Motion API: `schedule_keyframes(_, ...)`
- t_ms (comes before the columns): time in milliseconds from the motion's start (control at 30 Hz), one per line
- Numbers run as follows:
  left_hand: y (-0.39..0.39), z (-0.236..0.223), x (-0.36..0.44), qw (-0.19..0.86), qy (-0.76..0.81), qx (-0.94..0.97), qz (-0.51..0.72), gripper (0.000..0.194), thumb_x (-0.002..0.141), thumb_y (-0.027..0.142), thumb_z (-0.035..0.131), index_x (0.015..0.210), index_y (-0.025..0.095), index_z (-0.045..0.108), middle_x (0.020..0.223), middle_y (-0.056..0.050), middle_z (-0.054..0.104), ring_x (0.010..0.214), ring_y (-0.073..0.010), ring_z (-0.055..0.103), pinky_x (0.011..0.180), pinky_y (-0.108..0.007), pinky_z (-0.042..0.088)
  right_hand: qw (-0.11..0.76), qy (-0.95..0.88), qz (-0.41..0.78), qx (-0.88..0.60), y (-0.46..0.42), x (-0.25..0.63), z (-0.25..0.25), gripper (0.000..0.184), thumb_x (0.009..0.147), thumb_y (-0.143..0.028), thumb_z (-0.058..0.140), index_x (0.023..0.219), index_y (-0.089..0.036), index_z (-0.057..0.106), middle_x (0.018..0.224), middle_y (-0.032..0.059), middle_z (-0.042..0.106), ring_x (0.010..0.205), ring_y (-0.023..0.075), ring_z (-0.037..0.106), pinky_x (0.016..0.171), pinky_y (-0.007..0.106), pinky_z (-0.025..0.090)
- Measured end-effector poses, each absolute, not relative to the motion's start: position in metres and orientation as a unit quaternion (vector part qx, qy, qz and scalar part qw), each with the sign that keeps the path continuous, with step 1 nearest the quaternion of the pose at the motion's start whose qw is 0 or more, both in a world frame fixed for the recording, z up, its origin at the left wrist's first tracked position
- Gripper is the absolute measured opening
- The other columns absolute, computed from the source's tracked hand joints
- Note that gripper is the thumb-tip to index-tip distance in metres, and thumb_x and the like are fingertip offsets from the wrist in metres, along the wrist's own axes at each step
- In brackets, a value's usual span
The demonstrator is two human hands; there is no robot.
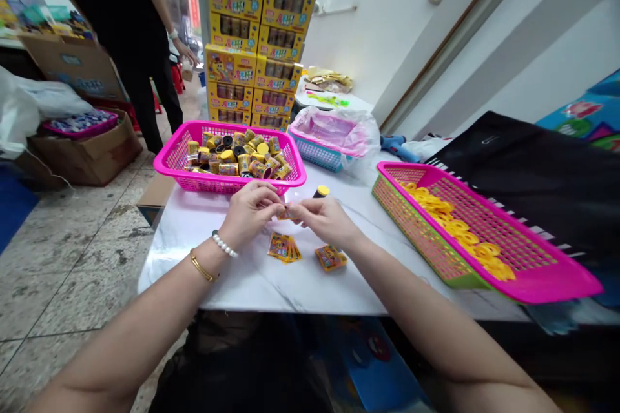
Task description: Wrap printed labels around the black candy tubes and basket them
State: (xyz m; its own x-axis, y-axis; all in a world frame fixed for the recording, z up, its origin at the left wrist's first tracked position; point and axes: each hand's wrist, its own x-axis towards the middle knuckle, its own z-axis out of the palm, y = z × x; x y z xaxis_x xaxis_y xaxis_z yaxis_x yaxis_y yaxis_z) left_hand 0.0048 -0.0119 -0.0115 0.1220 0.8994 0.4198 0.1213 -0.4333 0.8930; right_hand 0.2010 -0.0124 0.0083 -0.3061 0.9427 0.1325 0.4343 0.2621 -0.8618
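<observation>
My left hand [256, 210] and my right hand [317, 216] meet above the white table, fingertips pinched together. Between them is a small orange printed card [283, 215], mostly covered by the fingers. Just below lie a fanned stack of printed cards [281, 247] and, to its right, a second small stack of cards [330, 257], close to my right forearm. Behind my right hand stands a small dark canister with a yellow cap [321, 191]. A pink basket [167, 164] beyond my left hand holds many small yellow canisters [235, 153], lying jumbled.
At right, a pink and green basket [411, 226] holds yellow rings [458, 226]. A plastic-lined blue basket [317, 153] sits at the table's back. Yellow display boxes [256, 55] are stacked behind. A person in black [128, 19] stands at left near cardboard boxes [97, 148].
</observation>
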Motion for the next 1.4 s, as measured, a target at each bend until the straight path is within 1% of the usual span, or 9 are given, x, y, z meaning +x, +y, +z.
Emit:
schedule_keyframes(67,-0.012,-0.01,0.005,0.361,0.383,0.647,0.552,0.007,0.077,0.023,0.072,0.081,0.017,0.073,0.101,-0.008,0.063,0.078,-0.0137,0.063,0.069,-0.026,0.056,0.37,-0.675,0.457,-0.446,-0.009,0.187,0.003,0.047,0.077,-0.063,0.072,0.07,-0.017,0.072,0.063,0.0009,0.064,0.059,0.0134,0.055,0.06,0.028,0.045)
schedule_keyframes(167,-0.015,-0.008,0.006,0.346,0.404,0.608,0.59,0.015,0.08,0.029,0.07,0.089,0.017,0.071,0.103,-0.007,0.064,0.073,-0.0122,0.061,0.067,-0.025,0.053,0.478,-0.582,0.491,-0.437,-0.003,0.177,-0.012,0.05,0.072,-0.066,0.075,0.069,-0.017,0.068,0.063,0.0004,0.063,0.057,0.0123,0.053,0.057,0.027,0.045)
schedule_keyframes(333,-0.027,-0.003,0.009,0.365,0.436,0.593,0.569,0.025,0.086,0.04,0.064,0.077,0.018,0.068,0.061,0.0,0.057,0.054,-0.0108,0.047,0.052,-0.023,0.038,0.537,-0.547,0.466,-0.442,-0.003,0.177,-0.029,0.055,0.079,-0.071,0.067,0.064,-0.018,0.063,0.056,0.0003,0.058,0.051,0.0122,0.05,0.05,0.027,0.043)
schedule_keyframes(467,-0.033,0.001,0.012,0.339,0.438,0.584,0.594,0.025,0.084,0.04,0.065,0.075,0.017,0.07,0.059,0.001,0.057,0.054,-0.0107,0.045,0.052,-0.023,0.037,0.536,-0.565,0.437,-0.45,-0.007,0.179,-0.027,0.057,0.081,-0.074,0.063,0.064,-0.019,0.061,0.054,-0.0004,0.056,0.05,0.0125,0.049,0.049,0.027,0.042)
schedule_keyframes(800,-0.036,0.0,0.014,0.361,0.432,0.604,0.565,0.025,0.082,0.041,0.069,0.084,0.018,0.081,0.067,-0.004,0.07,0.06,-0.0147,0.058,0.06,-0.027,0.047,0.52,-0.61,0.378,-0.463,-0.014,0.177,-0.022,0.062,0.08,-0.082,0.055,0.067,-0.021,0.062,0.061,0.0014,0.056,0.055,0.0157,0.052,0.05,0.03,0.047)
schedule_keyframes(967,-0.027,-0.007,0.013,0.394,0.448,0.599,0.534,0.022,0.073,0.04,0.079,0.078,0.019,0.081,0.073,-0.005,0.072,0.064,-0.0156,0.06,0.06,-0.027,0.047,0.508,-0.674,0.27,-0.464,-0.015,0.175,-0.029,0.058,0.091,-0.072,0.047,0.062,-0.023,0.053,0.06,0.001,0.052,0.057,0.0159,0.049,0.055,0.03,0.041)
schedule_keyframes(1100,-0.018,-0.013,0.011,0.484,0.449,0.527,0.536,0.023,0.067,0.035,0.083,0.08,0.017,0.08,0.082,-0.008,0.075,0.074,-0.019,0.067,0.073,-0.032,0.054,0.471,-0.739,0.176,-0.449,-0.014,0.172,-0.031,0.052,0.099,-0.059,0.041,0.062,-0.023,0.047,0.062,0.0018,0.052,0.061,0.0165,0.049,0.06,0.031,0.038)
schedule_keyframes(1300,-0.018,-0.014,0.009,0.35,0.492,0.576,0.551,0.011,0.069,0.032,0.082,0.073,0.022,0.08,0.083,-0.006,0.071,0.079,-0.0176,0.066,0.074,-0.029,0.054,0.446,-0.753,0.142,-0.462,-0.01,0.171,-0.033,0.046,0.1,-0.049,0.041,0.061,-0.024,0.043,0.06,0.0014,0.05,0.06,0.0167,0.047,0.06,0.031,0.035)
schedule_keyframes(1400,-0.018,-0.012,0.008,0.367,0.506,0.563,0.541,0.011,0.071,0.031,0.08,0.076,0.021,0.08,0.081,-0.006,0.073,0.076,-0.018,0.066,0.074,-0.031,0.054,0.445,-0.752,0.162,-0.458,-0.01,0.174,-0.031,0.044,0.097,-0.046,0.046,0.06,-0.023,0.043,0.059,0.0002,0.049,0.059,0.0154,0.046,0.06,0.031,0.034)
